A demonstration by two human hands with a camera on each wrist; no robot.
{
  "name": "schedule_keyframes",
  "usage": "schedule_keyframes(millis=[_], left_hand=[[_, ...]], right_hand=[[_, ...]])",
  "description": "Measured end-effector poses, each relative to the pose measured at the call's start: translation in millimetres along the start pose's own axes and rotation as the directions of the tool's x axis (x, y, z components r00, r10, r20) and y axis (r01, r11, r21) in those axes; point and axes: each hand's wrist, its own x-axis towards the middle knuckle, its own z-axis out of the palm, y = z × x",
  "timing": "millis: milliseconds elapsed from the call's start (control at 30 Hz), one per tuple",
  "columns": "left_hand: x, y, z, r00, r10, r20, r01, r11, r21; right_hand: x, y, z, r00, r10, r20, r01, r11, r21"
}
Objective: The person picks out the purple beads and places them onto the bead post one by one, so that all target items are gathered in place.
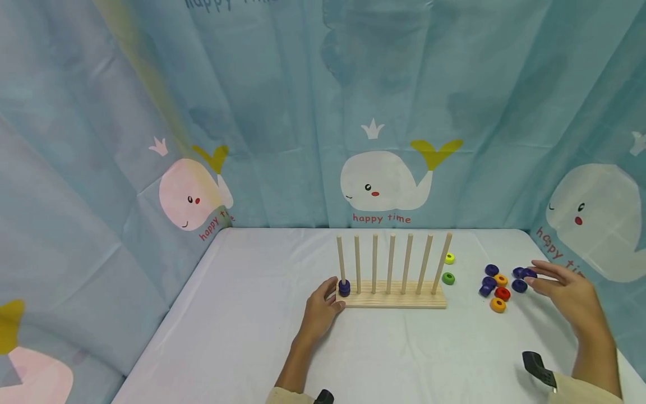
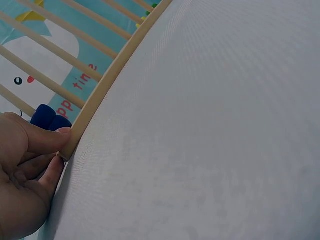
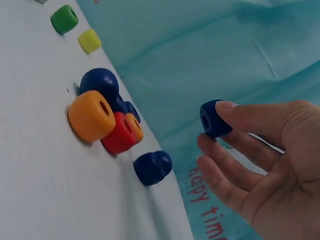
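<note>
A wooden peg rack [image 1: 393,302] with a row of several upright pegs stands on the white table. Two dark blue beads [image 1: 344,288] are stacked on its leftmost peg. My left hand [image 1: 320,307] grips the left end of the base, its thumb [image 2: 50,140] against the wood beside those beads. Over at the right, my right hand [image 1: 572,294] pinches a blue bead [image 3: 215,119] between thumb and fingers, raised off the table with its hole showing. Just below it, more blue beads [image 3: 152,167] lie on the cloth.
Left of the right hand lies a loose cluster of blue beads, orange beads [image 1: 498,304] and a red bead [image 1: 502,294]. A green bead [image 1: 448,278] and a yellow bead [image 1: 450,258] sit near the rack's right end. A whale-print curtain [image 1: 282,140] hangs behind the table.
</note>
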Motion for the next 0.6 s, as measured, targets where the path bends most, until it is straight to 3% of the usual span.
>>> schedule_keyframes(millis=[333, 600], left_hand=[[-1.0, -1.9, 1.0, 1.000, 0.018, -0.001, -0.018, 1.000, -0.012], [-0.4, -0.1, 0.7, 1.000, 0.003, 0.000, -0.003, 1.000, -0.004]], right_hand=[[-7.8, -22, 13, 0.994, -0.107, 0.008, 0.107, 0.994, -0.028], [-8.7, -36, 23, 0.976, -0.218, -0.002, 0.217, 0.973, -0.082]])
